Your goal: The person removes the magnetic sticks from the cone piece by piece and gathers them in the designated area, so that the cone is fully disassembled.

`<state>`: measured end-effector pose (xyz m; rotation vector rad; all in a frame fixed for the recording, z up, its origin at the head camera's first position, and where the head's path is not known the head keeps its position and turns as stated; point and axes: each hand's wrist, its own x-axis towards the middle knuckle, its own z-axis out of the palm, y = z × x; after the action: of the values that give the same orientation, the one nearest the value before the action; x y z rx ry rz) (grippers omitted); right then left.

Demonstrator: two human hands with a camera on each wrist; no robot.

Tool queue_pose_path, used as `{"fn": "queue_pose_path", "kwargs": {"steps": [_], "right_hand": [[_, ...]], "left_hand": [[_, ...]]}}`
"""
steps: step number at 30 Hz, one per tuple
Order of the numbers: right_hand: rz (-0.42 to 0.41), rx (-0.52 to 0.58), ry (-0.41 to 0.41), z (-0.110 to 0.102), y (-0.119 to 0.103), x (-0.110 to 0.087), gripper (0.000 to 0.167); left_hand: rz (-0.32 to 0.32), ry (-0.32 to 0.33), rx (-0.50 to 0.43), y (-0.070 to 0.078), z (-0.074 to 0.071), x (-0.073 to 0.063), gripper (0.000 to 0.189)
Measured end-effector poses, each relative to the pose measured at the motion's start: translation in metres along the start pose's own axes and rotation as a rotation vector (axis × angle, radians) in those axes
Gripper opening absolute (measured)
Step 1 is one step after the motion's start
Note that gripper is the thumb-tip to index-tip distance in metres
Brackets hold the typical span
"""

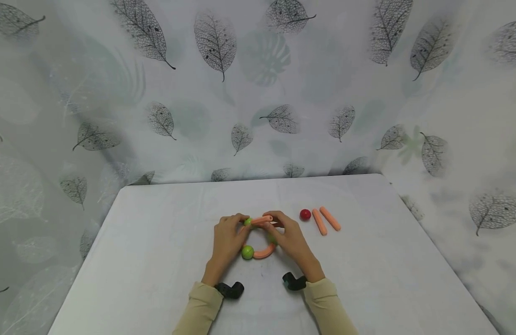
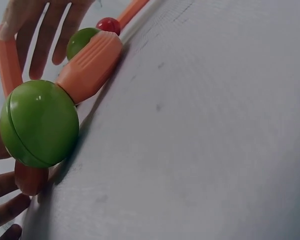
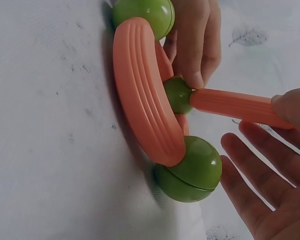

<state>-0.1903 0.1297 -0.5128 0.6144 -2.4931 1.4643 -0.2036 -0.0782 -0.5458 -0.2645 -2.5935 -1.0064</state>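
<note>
A ring of curved orange rods and green balls lies on the white table between my hands. In the head view, its near green ball (image 1: pixel 247 252) and a curved rod (image 1: pixel 264 252) show plainly; the far side is partly hidden by fingers. My left hand (image 1: pixel 229 237) pinches a green ball (image 3: pixel 178 96) at the ring's far side. My right hand (image 1: pixel 290 237) holds a straight orange rod (image 3: pixel 235 105) between thumb and fingers, its end touching that ball. In the right wrist view, the other right fingers (image 3: pixel 260 170) spread out below the rod.
To the right of my right hand lie a red ball (image 1: pixel 305 214) and two straight orange rods, a nearer rod (image 1: pixel 319 222) and a farther rod (image 1: pixel 330 218). A leaf-patterned curtain (image 1: pixel 258 93) hangs behind the white table (image 1: pixel 157 260).
</note>
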Motion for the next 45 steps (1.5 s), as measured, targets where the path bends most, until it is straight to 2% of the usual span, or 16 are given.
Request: {"fn": "queue_pose_path", "kwargs": {"steps": [6, 13, 19, 29, 37, 45], "right_hand": [[0.018, 0.004, -0.007, -0.001, -0.003, 0.000, 0.028], [-0.066, -0.007, -0.003, 0.000, -0.006, 0.000, 0.030], [-0.075, -0.040, -0.012, 0.001, -0.006, 0.000, 0.032], [-0.118, -0.036, 0.028, -0.003, -0.005, 0.000, 0.028], [-0.062, -0.016, 0.019, -0.008, -0.005, 0.000, 0.029], [0.013, -0.013, 0.099, -0.025, -0.001, -0.001, 0.028]], "left_hand": [[-0.020, 0.013, 0.022, 0.002, 0.003, 0.000, 0.020], [-0.013, 0.031, 0.013, 0.002, 0.004, 0.000, 0.018], [-0.018, 0.036, 0.010, 0.003, 0.005, 0.000, 0.018], [-0.017, 0.040, 0.002, 0.001, 0.005, 0.000, 0.018], [-0.044, 0.014, -0.008, 0.002, 0.005, 0.000, 0.018], [-0.042, 0.017, -0.043, 0.000, 0.004, 0.000, 0.018]]}}
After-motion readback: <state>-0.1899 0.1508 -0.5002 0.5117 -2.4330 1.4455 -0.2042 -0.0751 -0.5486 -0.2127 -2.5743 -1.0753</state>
